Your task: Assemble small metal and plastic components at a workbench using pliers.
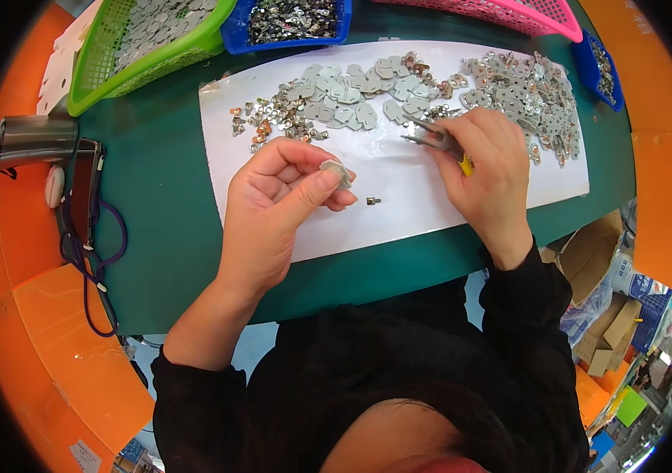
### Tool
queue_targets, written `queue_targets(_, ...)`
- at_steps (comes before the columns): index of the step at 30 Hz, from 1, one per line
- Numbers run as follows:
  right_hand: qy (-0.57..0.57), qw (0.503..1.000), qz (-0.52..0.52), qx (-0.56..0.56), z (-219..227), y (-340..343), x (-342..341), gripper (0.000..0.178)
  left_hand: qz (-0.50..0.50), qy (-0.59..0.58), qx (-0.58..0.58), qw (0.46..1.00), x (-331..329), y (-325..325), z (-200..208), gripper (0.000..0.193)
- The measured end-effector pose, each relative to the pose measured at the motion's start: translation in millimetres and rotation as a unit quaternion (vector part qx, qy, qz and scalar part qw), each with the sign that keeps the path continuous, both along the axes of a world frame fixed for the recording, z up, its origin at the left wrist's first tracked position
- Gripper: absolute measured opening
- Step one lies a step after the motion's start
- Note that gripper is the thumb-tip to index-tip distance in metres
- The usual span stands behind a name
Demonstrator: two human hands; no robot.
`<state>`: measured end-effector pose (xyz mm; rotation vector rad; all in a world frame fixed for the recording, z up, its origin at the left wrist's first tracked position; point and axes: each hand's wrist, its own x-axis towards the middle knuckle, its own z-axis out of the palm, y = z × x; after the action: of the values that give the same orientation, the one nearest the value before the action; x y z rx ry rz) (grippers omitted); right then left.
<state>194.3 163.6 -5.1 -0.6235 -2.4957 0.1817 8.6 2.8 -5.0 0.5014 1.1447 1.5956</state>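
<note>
Between thumb and fingers, my left hand pinches a flat grey plate above the white sheet. Yellow-handled pliers are gripped in my right hand, their jaws parted and pointing left, with nothing between them. A single small metal terminal lies on the sheet between my hands. Beyond them is a heap of grey plates. Small metal terminals are scattered left of that heap. At the right is a pile of plates with metal pieces on them.
Along the back stand a green basket of grey discs, a blue tray of small metal parts and a pink basket. Another blue tray sits far right. A metal cup and a phone with a purple cord are at left.
</note>
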Motion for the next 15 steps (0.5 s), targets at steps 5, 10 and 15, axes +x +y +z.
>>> queue_targets(5, 0.004, 1.000, -0.001, -0.021, 4, -7, -10, 0.022, -0.003, -0.005, -0.003, 1.000, 3, -1, 0, 0.013)
queue_targets(10, 0.016, 0.999, 0.020, 0.024, 2, -7, -17, 0.022, -0.016, -0.005, 0.008, 1.000, 3, -1, -1, 0.013)
queue_targets(15, 0.076, 0.971, 0.052, -0.222, 16, -15, -14, 0.014, -0.023, -0.011, 0.019, 1.000, 3, -2, 0, 0.016)
